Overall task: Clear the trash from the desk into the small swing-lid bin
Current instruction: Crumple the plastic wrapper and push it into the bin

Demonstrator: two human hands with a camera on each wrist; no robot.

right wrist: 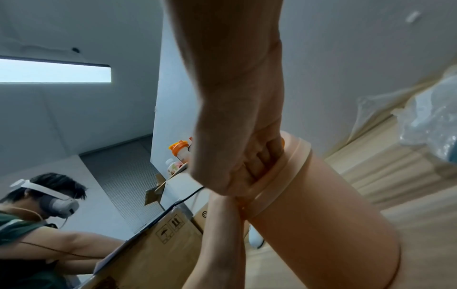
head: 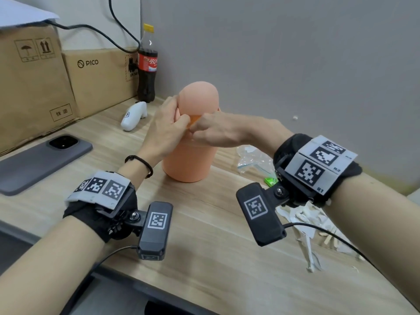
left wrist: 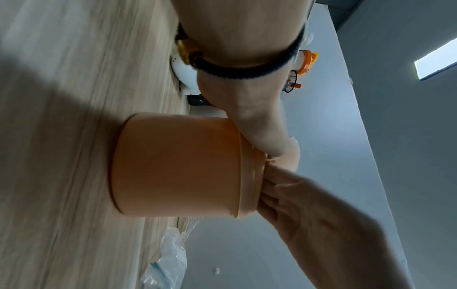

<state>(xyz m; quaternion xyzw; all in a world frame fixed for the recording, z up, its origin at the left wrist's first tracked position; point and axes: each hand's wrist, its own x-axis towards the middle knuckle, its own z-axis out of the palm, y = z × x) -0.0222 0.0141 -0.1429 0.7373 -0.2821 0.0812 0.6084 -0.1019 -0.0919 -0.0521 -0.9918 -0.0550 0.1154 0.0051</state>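
I see the small peach swing-lid bin (head: pixel 189 160) standing upright on the wooden desk (head: pixel 204 235), toward its back edge, near the grey partition wall (head: pixel 295 53). Its body is smooth and tapered, topped by a domed lid (head: pixel 200 94) above a ridged collar. My left hand (head: pixel 164 130) is against the lid's left side, fingers curved around it, thumb at the collar. My right hand (head: pixel 216 130) is at the lid opening, fingertips bunched and pinching a small orange scrap (head: pixel 196 118); the wrist views show those fingers pressed in at the collar.

On the desk right of the bin lies a crumpled clear plastic bag (head: pixel 252 159), nearer me a small green piece (head: pixel 270 181), and by the right edge a scatter of torn white paper scraps (head: pixel 306 223). To the left lie a grey phone (head: pixel 41 162) face down and a white controller (head: pixel 134 114). At the back left corner stand cardboard boxes (head: pixel 68 76) and a cola bottle (head: pixel 147 64), a black cable (head: pixel 102 32) trailing over them.
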